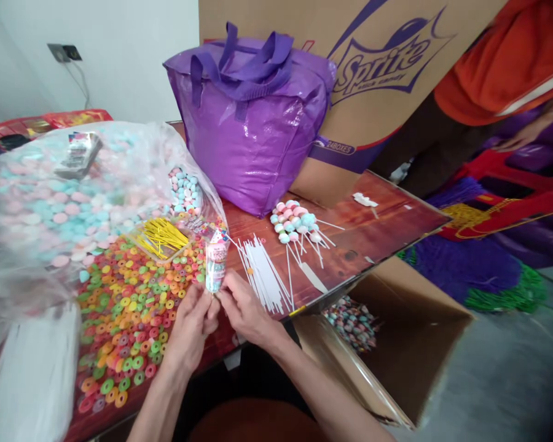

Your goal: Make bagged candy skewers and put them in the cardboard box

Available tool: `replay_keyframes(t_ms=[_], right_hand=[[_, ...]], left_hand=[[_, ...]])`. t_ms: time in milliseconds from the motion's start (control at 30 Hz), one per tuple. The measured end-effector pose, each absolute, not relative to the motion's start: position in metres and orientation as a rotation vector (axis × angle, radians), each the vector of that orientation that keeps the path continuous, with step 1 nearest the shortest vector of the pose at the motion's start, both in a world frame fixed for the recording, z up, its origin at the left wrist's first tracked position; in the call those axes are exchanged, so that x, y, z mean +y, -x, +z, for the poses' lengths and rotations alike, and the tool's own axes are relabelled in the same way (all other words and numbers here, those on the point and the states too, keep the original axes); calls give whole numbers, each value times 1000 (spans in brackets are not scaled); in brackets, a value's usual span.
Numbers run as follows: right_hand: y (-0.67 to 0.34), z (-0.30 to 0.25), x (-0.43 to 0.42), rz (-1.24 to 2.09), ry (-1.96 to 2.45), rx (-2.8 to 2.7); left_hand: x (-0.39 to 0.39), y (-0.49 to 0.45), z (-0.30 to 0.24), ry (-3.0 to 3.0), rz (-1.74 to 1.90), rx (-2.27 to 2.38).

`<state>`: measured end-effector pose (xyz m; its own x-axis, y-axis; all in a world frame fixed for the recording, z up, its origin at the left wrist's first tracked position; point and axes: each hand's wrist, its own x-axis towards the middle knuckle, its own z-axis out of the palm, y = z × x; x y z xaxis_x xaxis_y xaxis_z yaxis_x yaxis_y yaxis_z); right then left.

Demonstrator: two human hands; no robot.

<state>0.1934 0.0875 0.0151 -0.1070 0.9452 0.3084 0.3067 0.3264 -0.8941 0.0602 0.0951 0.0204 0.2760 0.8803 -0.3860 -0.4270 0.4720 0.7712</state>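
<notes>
My left hand [190, 328] and my right hand [246, 310] meet at the table's near edge, both pinched on the bottom of a wrapped candy lollipop [216, 261] that stands upright between them in a clear printed bag. Just left of it lies a spread of coloured ring candies [124, 307] with a bundle of yellow twist ties [161, 236] on top. To the right lie white sticks [262, 276] and a cluster of pink and blue lollipops on sticks [295, 224].
A big clear bag of pastel candies [64, 196] fills the left. A purple tote bag [251, 116] and a Sprite carton [387, 61] stand behind. An open cardboard box [396, 344] with wrapped lollipops sits at the table's right. A person in orange [498, 67] stands far right.
</notes>
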Motion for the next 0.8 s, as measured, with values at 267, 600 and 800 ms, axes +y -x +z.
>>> replay_keyframes(t_ms=[267,600,800], right_hand=[[-189,2,90,1109,1326,-1282],[-208,-3,80,490,1276,-1597],[-206,-6,83,107,1217,-1788]], left_hand=[[88,-72,2,-1047,1157,1130],[111,-73,11,-277,927,899],[100,-79,18,-211,911,822]])
